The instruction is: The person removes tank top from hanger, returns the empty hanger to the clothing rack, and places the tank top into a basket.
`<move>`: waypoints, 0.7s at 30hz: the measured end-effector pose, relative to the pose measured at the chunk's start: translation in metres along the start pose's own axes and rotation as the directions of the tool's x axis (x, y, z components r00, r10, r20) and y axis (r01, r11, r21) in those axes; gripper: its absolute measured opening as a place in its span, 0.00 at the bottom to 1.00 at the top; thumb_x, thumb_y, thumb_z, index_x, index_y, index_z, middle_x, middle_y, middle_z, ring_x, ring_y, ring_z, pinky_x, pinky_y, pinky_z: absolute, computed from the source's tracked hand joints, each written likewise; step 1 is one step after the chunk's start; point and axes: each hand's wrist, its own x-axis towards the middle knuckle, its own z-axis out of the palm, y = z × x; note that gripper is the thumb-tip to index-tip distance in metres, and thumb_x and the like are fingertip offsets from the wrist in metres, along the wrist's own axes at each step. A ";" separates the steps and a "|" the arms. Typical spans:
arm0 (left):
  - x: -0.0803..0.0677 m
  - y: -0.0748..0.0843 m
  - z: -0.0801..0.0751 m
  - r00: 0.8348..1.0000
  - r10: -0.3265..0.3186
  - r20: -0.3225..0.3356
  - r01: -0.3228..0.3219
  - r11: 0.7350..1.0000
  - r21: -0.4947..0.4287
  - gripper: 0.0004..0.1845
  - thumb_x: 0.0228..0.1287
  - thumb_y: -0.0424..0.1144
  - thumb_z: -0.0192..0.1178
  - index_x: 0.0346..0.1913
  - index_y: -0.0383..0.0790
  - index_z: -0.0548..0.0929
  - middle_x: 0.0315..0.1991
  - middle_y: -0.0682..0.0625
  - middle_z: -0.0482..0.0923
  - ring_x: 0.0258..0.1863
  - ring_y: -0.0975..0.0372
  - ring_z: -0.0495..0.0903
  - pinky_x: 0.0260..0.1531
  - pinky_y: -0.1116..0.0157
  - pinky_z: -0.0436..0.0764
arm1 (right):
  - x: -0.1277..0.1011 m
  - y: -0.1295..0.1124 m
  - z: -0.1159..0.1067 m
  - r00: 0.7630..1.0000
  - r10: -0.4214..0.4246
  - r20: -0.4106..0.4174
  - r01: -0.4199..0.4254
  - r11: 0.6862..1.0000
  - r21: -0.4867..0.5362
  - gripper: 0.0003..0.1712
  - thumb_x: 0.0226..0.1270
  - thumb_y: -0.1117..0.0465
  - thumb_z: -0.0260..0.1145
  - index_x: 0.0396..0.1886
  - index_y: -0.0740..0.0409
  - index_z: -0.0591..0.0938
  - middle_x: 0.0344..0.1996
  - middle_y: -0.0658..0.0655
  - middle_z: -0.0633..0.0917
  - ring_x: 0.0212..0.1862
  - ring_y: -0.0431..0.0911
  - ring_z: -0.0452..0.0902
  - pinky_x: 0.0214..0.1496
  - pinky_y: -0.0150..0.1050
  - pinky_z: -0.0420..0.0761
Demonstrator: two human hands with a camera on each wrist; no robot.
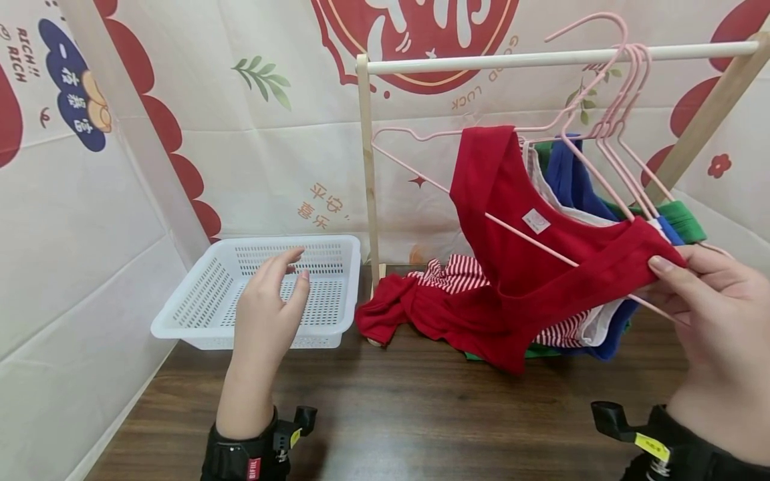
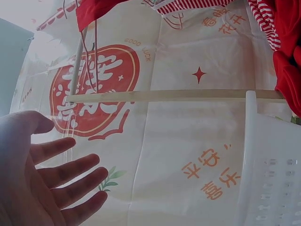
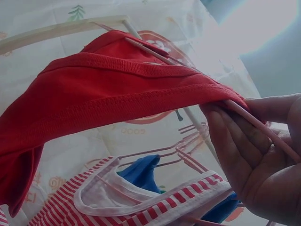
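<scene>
Right hand [image 1: 716, 321] is pinching the shoulder edge of the red top [image 1: 517, 267], thumb on the fabric and fingers [image 3: 230, 141] curled underneath, with the arm of a pink hanger [image 1: 541, 244] running through the same grip. So the top sits right at the right hand's fingertips and drapes away to the left of it, its lower part bunched on the dark wood worktop [image 1: 421, 414].

Left hand [image 1: 271, 314] is holding nothing, fingers loose and spread, hovering in front of the white plastic basket [image 1: 198, 307] and well apart from the red top.

Behind the top there's a red-and-white striped garment [image 1: 457, 274], plus blue and green ones further right, all on more pink hangers hooked over a wooden rail [image 1: 541, 59]. Printed fabric backdrop [image 1: 271, 133] with red shapes runs around the whole thing.
</scene>
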 end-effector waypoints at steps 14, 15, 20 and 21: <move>0.001 -0.001 0.000 0.999 -0.029 -0.030 0.027 0.998 -0.050 0.19 0.70 0.39 0.54 0.61 0.41 0.78 0.56 0.45 0.78 0.51 0.53 0.78 0.52 0.50 0.75 | -0.002 -0.001 0.003 0.990 0.104 0.091 -0.097 0.992 -0.085 0.18 0.69 0.79 0.52 0.52 0.69 0.82 0.43 0.56 0.86 0.36 0.45 0.87 0.35 0.33 0.82; 0.001 -0.001 0.000 0.999 -0.028 -0.034 0.026 0.998 -0.052 0.19 0.70 0.39 0.54 0.61 0.41 0.78 0.56 0.45 0.78 0.51 0.53 0.78 0.52 0.50 0.75 | -0.002 0.000 0.003 0.987 0.116 0.114 -0.106 0.990 -0.089 0.18 0.69 0.79 0.52 0.52 0.69 0.82 0.42 0.56 0.87 0.36 0.45 0.87 0.36 0.33 0.82; 0.001 -0.001 0.001 0.999 -0.032 -0.044 0.029 0.998 -0.056 0.19 0.70 0.39 0.54 0.62 0.41 0.77 0.56 0.45 0.78 0.52 0.53 0.77 0.52 0.50 0.75 | 0.002 0.007 0.006 0.970 0.110 0.219 -0.090 0.991 -0.097 0.17 0.69 0.81 0.49 0.47 0.71 0.82 0.39 0.59 0.87 0.35 0.45 0.86 0.38 0.34 0.82; 0.001 -0.002 0.001 0.999 -0.031 -0.043 0.029 0.998 -0.057 0.19 0.70 0.39 0.54 0.62 0.41 0.77 0.55 0.45 0.78 0.52 0.53 0.77 0.52 0.50 0.75 | 0.003 0.008 0.007 0.965 0.112 0.236 -0.092 0.991 -0.095 0.17 0.69 0.81 0.49 0.47 0.72 0.82 0.39 0.59 0.87 0.35 0.46 0.86 0.38 0.34 0.82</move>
